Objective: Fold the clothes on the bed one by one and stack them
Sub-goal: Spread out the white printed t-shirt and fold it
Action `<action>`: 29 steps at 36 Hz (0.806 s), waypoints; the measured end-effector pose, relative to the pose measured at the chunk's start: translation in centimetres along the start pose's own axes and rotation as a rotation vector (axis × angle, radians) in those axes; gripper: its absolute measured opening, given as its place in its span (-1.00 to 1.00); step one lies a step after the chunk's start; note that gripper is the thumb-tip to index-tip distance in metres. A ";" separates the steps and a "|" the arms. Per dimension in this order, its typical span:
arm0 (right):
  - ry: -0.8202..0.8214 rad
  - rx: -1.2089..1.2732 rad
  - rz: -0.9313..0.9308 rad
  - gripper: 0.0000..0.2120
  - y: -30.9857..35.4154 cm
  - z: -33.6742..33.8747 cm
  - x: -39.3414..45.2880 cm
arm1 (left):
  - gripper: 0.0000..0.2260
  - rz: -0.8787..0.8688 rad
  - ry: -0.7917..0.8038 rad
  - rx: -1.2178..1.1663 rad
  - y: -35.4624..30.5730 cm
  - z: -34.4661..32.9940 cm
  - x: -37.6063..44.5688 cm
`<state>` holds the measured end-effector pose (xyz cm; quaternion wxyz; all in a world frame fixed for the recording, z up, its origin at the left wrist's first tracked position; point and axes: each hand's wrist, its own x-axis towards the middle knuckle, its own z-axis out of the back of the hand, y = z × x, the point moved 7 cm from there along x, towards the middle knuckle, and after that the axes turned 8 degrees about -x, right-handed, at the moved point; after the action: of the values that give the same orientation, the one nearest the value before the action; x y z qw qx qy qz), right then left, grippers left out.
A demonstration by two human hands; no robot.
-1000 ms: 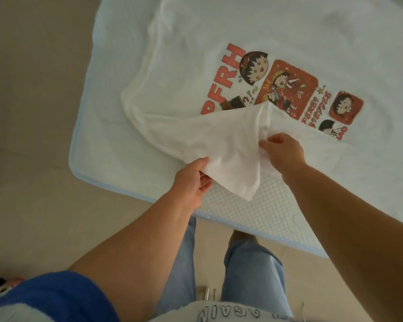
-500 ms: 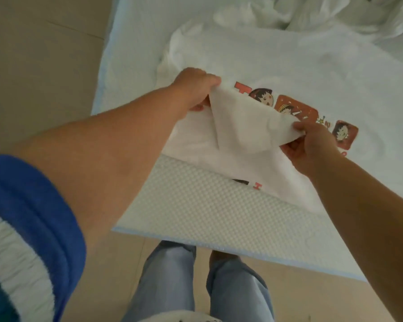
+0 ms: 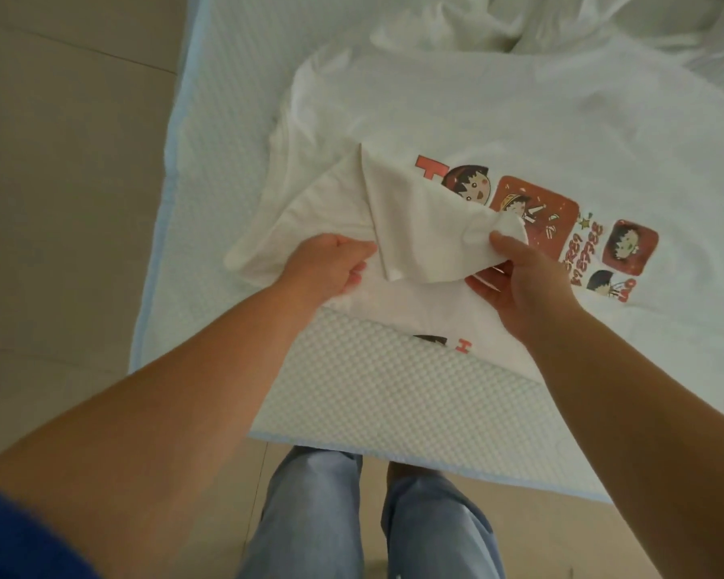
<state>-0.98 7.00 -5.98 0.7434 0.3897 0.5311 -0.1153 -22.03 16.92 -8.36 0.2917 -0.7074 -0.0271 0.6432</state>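
A white T-shirt (image 3: 498,119) with a red cartoon print lies spread on the bed (image 3: 373,390). Its near left part, with the sleeve (image 3: 419,227), is folded over onto the print. My left hand (image 3: 331,265) grips the folded cloth at its left side. My right hand (image 3: 519,277) pinches the sleeve's end between thumb and fingers, just left of the red print. Part of the print shows through the cloth below my hands.
More crumpled white clothes (image 3: 519,23) lie at the far side of the bed. The bed's blue-trimmed edge (image 3: 435,461) runs close to my legs (image 3: 310,516). Beige tiled floor (image 3: 59,160) lies to the left.
Both hands carried the shirt's near left part over onto the print. My left hand then came back toward me, and my right hand shifted along the sleeve's end.
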 end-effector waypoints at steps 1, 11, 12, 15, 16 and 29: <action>0.010 0.009 -0.002 -0.88 -0.2 0.0 -0.1 | -0.87 -0.006 0.014 -0.013 0.2 -0.6 -0.1; 0.022 0.039 -0.092 -0.86 -2.1 1.5 -0.3 | -0.89 -0.050 -0.091 -0.043 -1.5 -3.7 0.6; 0.019 0.061 -0.100 -0.87 -2.1 1.6 -0.3 | -0.91 -0.061 -0.094 -0.031 -1.6 -3.6 0.4; 0.040 0.065 -0.107 -0.89 -1.8 1.8 -0.5 | -0.90 -0.122 -0.047 -0.035 -2.0 -3.3 -0.5; 0.049 0.042 -0.104 -0.89 -1.7 1.8 -0.5 | -0.88 -0.136 -0.031 -0.037 -2.0 -3.1 -1.0; 0.049 -0.430 -0.015 -0.76 -3.2 2.3 -0.9 | -0.54 -0.315 -0.577 0.553 -1.4 7.8 -4.3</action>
<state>-1.59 3.08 -6.39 0.7955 0.2208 0.5642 0.0046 -29.47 19.25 -3.92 0.5454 -0.3811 -0.0418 0.7454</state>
